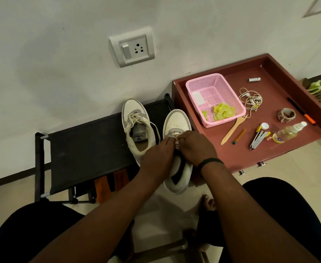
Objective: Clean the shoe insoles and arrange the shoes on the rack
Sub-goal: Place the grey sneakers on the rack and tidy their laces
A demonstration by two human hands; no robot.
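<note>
Overhanging the black fabric rack's [91, 149] front edge, the white leather sneaker [176, 120] has laces pinched by left hand [156, 158] and right hand [195, 147].

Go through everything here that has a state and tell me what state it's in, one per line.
Left shoe: on the rack, laces loose.
Right shoe: toe on the rack, heel overhanging.
Left hand: fingers at the right shoe's laces.
Right hand: pinching the laces.
Rack: upright, top shelf holds both shoes.
Pink basket: upright, green cloth inside.
Spray bottle: lying down, capped.
</note>
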